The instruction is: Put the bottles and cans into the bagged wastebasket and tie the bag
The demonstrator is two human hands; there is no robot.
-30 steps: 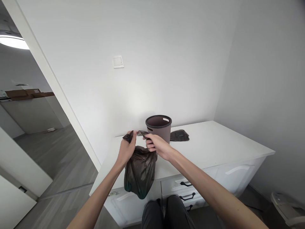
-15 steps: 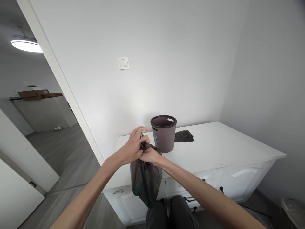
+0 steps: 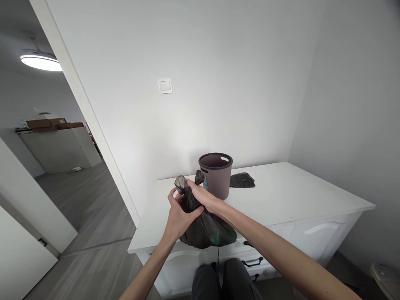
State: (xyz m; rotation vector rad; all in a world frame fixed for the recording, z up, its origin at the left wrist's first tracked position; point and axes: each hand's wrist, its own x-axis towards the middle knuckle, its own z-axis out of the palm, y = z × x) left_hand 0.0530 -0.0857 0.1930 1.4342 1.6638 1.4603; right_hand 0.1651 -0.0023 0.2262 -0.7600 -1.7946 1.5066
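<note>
A filled black garbage bag [image 3: 206, 229], thin enough for something green to show through, is at the front edge of the white cabinet top. My left hand [image 3: 179, 214] curls around the left side of its gathered neck, thumb across the front. On the other side of the neck, my right hand [image 3: 201, 195] grips the plastic; its fingertips are partly hidden. Two tufts of the bag stick up above my hands. Just behind stands a mauve trash can [image 3: 218, 181] with a dark rim, upright. A folded black bag [image 3: 242, 180] lies flat to its right.
The white cabinet [image 3: 300, 200] has dark drawer handles [image 3: 253, 262] near my knees. A wall with a light switch [image 3: 165, 86] rises behind it. At left is an open doorway to another room with cardboard boxes [image 3: 46, 124].
The garbage bag has risen from hanging before the cabinet front to the edge of its top, and now bulges to the right. My left hand has shifted lower on its neck.
</note>
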